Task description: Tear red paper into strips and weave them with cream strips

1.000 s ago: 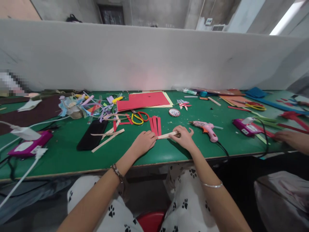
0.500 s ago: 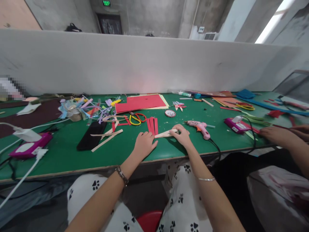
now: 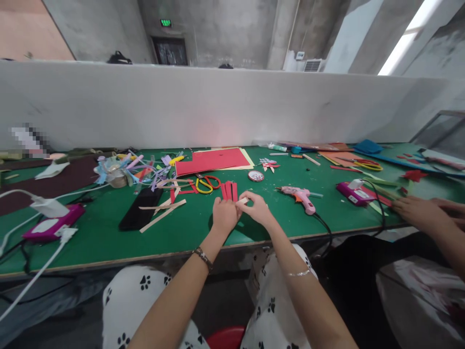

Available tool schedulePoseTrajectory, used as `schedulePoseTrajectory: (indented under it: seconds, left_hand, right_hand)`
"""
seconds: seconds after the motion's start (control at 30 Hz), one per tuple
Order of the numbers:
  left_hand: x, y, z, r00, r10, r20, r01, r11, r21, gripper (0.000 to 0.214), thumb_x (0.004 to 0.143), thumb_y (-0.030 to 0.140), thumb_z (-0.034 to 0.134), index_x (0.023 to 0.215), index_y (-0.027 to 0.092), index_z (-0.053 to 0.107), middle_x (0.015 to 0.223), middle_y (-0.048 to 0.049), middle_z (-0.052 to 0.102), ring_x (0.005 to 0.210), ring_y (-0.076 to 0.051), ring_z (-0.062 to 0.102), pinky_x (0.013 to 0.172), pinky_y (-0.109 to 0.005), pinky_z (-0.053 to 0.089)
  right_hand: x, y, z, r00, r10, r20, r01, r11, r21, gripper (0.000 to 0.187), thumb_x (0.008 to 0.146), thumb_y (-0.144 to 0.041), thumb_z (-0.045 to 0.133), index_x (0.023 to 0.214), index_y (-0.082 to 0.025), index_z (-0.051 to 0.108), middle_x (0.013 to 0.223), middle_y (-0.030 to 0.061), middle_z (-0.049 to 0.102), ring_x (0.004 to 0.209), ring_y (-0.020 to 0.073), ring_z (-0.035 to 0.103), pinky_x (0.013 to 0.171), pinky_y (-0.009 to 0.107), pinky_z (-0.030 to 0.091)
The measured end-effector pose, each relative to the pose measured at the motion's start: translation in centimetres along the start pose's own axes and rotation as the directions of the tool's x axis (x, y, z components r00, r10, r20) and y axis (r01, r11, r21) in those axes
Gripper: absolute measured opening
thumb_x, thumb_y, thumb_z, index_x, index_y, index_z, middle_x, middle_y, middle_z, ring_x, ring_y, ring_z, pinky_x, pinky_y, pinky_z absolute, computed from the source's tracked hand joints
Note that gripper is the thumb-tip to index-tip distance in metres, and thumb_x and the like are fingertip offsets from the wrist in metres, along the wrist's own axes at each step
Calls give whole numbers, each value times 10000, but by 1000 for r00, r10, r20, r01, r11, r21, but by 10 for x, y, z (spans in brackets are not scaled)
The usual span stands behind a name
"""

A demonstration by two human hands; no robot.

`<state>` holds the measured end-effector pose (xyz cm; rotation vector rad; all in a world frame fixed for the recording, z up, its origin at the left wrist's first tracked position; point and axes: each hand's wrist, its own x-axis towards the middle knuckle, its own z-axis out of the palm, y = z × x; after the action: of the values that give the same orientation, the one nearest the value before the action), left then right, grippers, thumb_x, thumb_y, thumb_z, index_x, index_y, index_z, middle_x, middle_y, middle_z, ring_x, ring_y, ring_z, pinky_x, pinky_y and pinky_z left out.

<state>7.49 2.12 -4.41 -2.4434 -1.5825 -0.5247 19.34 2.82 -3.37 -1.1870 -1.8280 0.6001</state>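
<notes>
My left hand and my right hand meet just above the green table near its front edge. Both pinch a cream paper strip, most of which is hidden behind the fingers. Just beyond the hands lie a few red paper strips. Red-and-yellow scissors lie to their left, and a pink glue gun lies to the right of my right hand.
A black phone and loose cream strips lie to the left. Red and cream sheets sit further back, beside a heap of coloured scraps. Another person's hands work at the right, near a magenta device. A grey partition backs the table.
My hands have come together and lifted the cream strip off the table; earlier it lay stretched flat between them. The view has tilted upward slightly.
</notes>
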Motion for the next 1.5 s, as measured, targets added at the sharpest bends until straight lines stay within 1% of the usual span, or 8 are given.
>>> schedulePoseTrajectory:
  seconds: [0.1,0.23,0.43,0.67,0.83,0.97,1.07,1.5]
  left_hand:
    - [0,0,0,1000,-18,-1,18,1000,3,286,807,230,398,681,122,631,664,-101,652,638,-211,582,707,-359,296]
    - [-3,0,1,996,-86,-20,85,996,-26,261,792,201,405,691,136,636,699,-94,664,674,-211,589,753,-357,269]
    - [-9,-6,-1,982,-182,-51,177,981,-81,342,827,202,328,672,150,628,684,-88,662,691,-200,582,748,-356,250]
    - [-14,-18,3,980,-191,-57,181,972,-149,332,816,175,331,622,163,600,683,-65,662,708,-178,569,727,-348,248]
    - [-14,-30,12,985,-167,-46,155,968,-199,309,807,149,346,605,175,578,707,-41,668,705,-162,561,713,-337,254]
    - [-14,-37,16,989,-143,-40,130,964,-232,302,803,135,351,600,186,569,738,-20,676,728,-155,559,716,-331,260]
    - [-15,-38,17,988,-144,-46,129,960,-247,320,808,131,336,582,184,556,759,-23,679,724,-151,558,714,-330,269]
    - [-16,-37,16,990,-115,-76,95,968,-234,307,811,145,334,606,180,560,756,-50,678,737,-167,560,731,-351,278]
  right_hand:
    - [1,-1,-2,999,-20,31,18,997,71,146,685,-332,486,672,-188,506,621,-22,528,633,133,501,653,259,382]
    - [-12,10,-10,989,56,-136,-44,995,90,217,756,-365,402,734,-185,522,711,13,559,689,147,521,664,273,402]
    - [-35,23,-10,955,79,-285,-196,891,-411,178,743,-284,479,848,-199,595,953,64,578,917,213,508,815,391,316]
    - [-33,26,-6,980,126,-153,-194,774,-603,230,701,-293,572,912,-206,601,983,75,556,924,227,473,741,353,329]
    - [-31,27,-9,976,149,-159,-211,836,-507,142,670,-253,594,803,-204,606,904,55,559,870,216,481,684,319,321]
    - [-24,33,-12,966,233,-114,-249,957,-151,168,604,-218,605,770,-199,584,693,-7,533,715,171,503,653,298,324]
    - [-16,36,-17,965,250,-75,-250,968,18,217,630,-258,539,835,-189,548,591,-47,488,565,123,475,573,258,346]
    - [31,4,-27,995,101,2,-100,990,101,114,560,-171,514,668,-176,552,531,-63,443,484,81,418,483,214,332]
